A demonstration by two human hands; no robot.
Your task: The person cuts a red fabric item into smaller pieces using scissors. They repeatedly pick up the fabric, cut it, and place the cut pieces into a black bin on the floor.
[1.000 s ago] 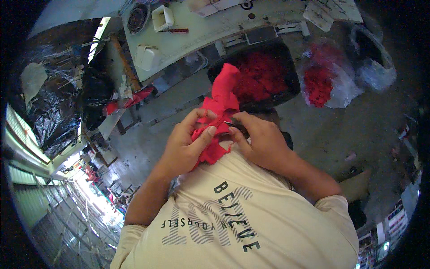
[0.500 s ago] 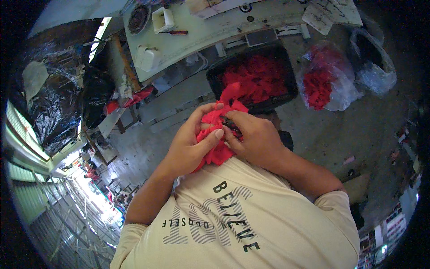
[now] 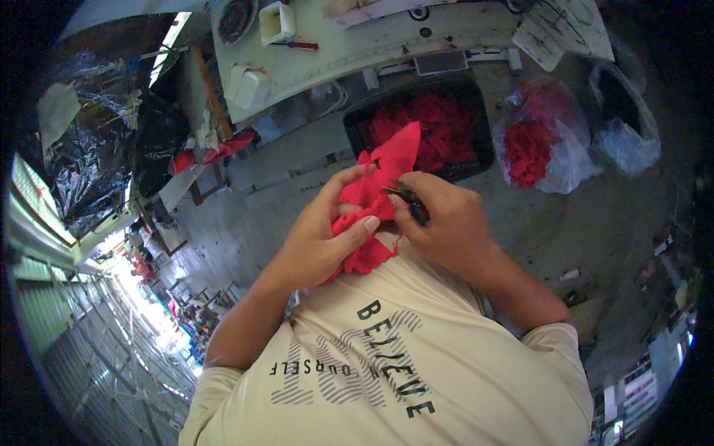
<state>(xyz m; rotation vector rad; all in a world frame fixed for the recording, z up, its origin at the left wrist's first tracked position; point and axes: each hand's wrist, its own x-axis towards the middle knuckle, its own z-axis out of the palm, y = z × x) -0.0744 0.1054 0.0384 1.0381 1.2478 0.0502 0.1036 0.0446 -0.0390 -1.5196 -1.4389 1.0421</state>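
Observation:
A crumpled piece of red fabric (image 3: 390, 165) is gripped in my left hand (image 3: 321, 236), the thumb pressing on its near part. One pointed end of the cloth stands up toward the black crate, and ragged edges hang down over my shirt. In my right hand (image 3: 450, 223) is a small pair of black thread snips (image 3: 410, 204), held between thumb and fingers. Their metal tips lie close against the right edge of the fabric; whether they touch it I cannot tell.
Beyond my hands a black crate (image 3: 483, 141) holds many red fabric pieces. Right of it sit a clear plastic bag (image 3: 569, 160) with red cloth and another plastic bag (image 3: 628, 137). A pale worktable (image 3: 342, 63) carries a white container (image 3: 277, 24) and a red-handled tool (image 3: 303, 46).
The red fabric has been spread, its pointed end now standing up. My right hand has moved slightly right, away from the left, and the snips show more clearly.

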